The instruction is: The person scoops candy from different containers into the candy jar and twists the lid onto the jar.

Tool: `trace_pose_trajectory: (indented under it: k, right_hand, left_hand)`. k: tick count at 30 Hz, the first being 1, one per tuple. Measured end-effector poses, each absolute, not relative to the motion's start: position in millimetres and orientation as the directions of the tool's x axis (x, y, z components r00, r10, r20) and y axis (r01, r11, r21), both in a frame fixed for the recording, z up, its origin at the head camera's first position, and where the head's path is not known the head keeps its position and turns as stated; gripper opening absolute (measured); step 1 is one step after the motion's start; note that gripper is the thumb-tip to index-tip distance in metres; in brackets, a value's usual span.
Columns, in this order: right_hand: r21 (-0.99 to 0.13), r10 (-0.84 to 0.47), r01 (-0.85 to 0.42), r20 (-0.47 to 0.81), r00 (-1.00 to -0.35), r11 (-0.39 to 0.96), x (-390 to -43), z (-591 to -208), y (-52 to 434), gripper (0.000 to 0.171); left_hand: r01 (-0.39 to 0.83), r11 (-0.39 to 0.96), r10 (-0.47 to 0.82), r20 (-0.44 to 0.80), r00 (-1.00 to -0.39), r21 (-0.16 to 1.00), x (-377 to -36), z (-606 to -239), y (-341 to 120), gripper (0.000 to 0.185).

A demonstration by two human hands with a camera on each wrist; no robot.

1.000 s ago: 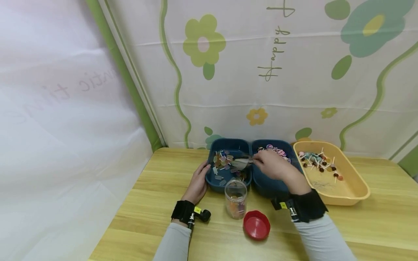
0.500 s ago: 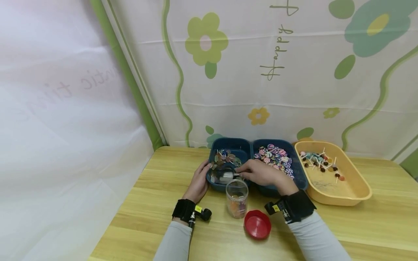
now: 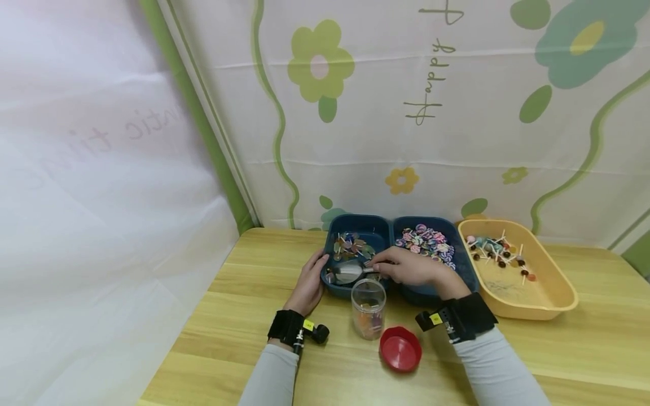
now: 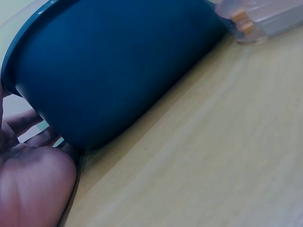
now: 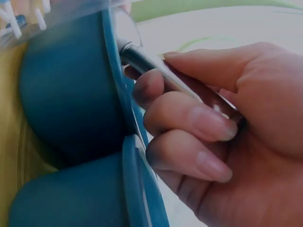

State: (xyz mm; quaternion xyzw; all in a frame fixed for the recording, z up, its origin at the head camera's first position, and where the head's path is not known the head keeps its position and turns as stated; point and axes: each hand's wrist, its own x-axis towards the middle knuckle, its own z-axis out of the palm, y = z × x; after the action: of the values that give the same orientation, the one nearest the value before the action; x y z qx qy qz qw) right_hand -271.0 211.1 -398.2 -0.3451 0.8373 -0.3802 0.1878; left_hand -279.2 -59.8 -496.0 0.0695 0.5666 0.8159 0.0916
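My right hand (image 3: 406, 267) grips the handle of a metal scoop (image 3: 349, 272), whose bowl is down in the left blue bin (image 3: 373, 224) near its front. Curled fingers wrap the shiny handle (image 5: 151, 68) in the right wrist view. Several small translucent, multicoloured candy-like pieces (image 3: 351, 247) lie behind the scoop. My left hand (image 3: 306, 285) holds that bin's left side, thumb at the rim and fingers along the outer wall (image 4: 94, 71). Just in front of the bin stands a lidless clear jar (image 3: 368, 310) with a few coloured pieces at its bottom.
A red lid (image 3: 400, 349) lies right of the jar. Beside the left bin sits another blue bin (image 3: 466, 276) of swirl lollipop pieces (image 3: 426, 242). Farther right is a yellow tray (image 3: 548, 282) with stick lollipops (image 3: 495, 249). A printed curtain (image 3: 370, 129) hangs behind the table.
My right hand and the scoop have moved left and toward the front of the left bin, then barely shifted in the last half second. My left hand stays at the bin's side.
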Motion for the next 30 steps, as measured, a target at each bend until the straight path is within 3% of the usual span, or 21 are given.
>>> trace_pose_trajectory:
  k: [22,30]
  right_hand:
    - [-0.817,-0.596,-0.380,0.056,-0.801,0.434,-277,-394,234,0.033]
    - [-0.857,-0.575,-0.410,0.173,-0.799,0.312,-267,-367,266,0.032]
  left_hand:
    - [-0.060,-0.353,0.225,0.023,-0.974,0.934,-280,-496,-60,0.049]
    - [-0.075,-0.346,0.238,0.010,-0.971,0.935,-280,-497,-61,0.052]
